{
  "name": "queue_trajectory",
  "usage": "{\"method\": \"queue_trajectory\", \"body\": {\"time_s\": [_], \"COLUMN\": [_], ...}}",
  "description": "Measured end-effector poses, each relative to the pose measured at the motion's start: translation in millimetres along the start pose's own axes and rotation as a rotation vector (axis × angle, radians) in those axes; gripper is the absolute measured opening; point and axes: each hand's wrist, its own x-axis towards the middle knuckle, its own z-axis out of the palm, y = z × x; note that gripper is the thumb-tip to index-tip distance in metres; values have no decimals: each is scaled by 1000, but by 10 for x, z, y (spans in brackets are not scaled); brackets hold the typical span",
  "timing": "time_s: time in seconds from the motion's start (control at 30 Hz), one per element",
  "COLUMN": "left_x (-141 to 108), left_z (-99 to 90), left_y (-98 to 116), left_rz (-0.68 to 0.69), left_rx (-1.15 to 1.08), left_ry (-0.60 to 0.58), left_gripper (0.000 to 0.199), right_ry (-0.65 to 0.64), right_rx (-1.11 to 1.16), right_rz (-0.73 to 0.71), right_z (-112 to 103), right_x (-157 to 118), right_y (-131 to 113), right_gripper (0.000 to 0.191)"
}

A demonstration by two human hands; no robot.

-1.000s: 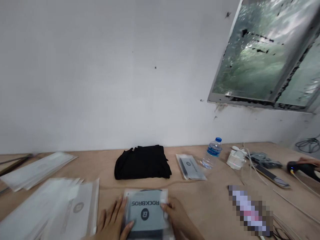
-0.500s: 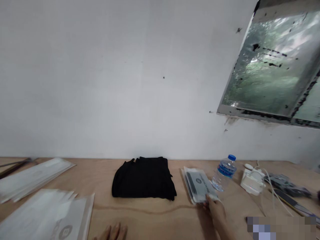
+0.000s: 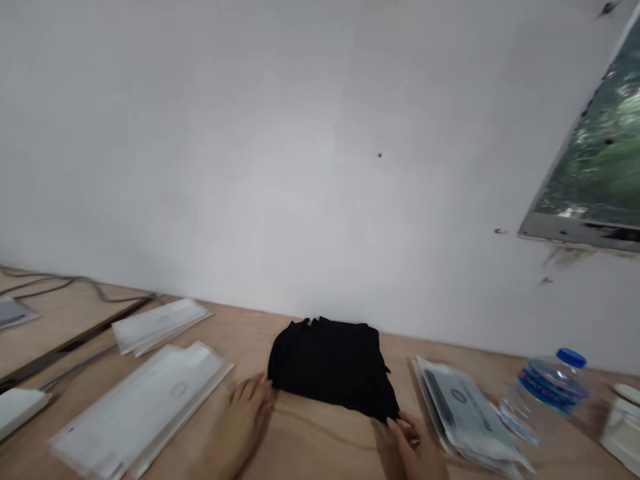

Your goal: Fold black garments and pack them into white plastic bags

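A folded black cloth (image 3: 333,367) lies on the plywood table (image 3: 310,443), and both my hands are at its front edge. My left hand (image 3: 245,423) has its fingers apart, with the fingertips against the cloth's left corner. My right hand (image 3: 407,447) reaches the front right corner, its fingers touching the cloth. To the right of that hand lies a stack of bagged grey packets (image 3: 465,413). Neither hand lifts anything.
A water bottle with a blue cap (image 3: 547,393) stands at the right, beyond it a white adapter (image 3: 623,433). Stacks of plastic-sleeved packets (image 3: 143,407) lie left. Cables (image 3: 60,287) run along a lower surface at the far left, below the white wall.
My right hand has let go of the grey packet, which now lies on the stack by the cloth. Both hands have moved to the cloth, and the view has swung left.
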Motion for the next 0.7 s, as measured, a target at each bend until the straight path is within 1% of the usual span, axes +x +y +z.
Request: {"method": "queue_trajectory", "body": {"time_s": [0.07,0.13,0.2,0.27,0.33,0.43,0.57,0.63,0.7], "left_x": [206,400,541,599,566,396,172,138,155], "left_z": [36,50,13,-72,-177,-299,-346,-344,-334], "left_y": [141,244,289,289,272,268,294,290,277], "left_rz": [86,146,184,218,256,316,359,317,214], "left_rx": [-38,-47,-51,-58,-64,-85,-138,-143,-143], "left_ry": [-32,-53,-63,-69,-75,-80,-115,-116,-91], "left_gripper": [40,42,35,25,19,17,20,23,25], "right_ry": [-55,-100,-142,-155,-142,-98,-85,-98,-116], "right_rx": [-4,34,91,152,208,285,341,347,378], "right_rz": [14,9,-9,-15,-11,2,-23,-38,-40], "right_z": [166,238,232,173,88,-28,-109,-117,-102], "right_x": [126,271,382,427,406,288,113,50,0], "right_y": [-128,-209,-240,-231,-199,-144,-111,-113,-113], "right_gripper": [43,35,35,39,43,45,51,54,58]}}
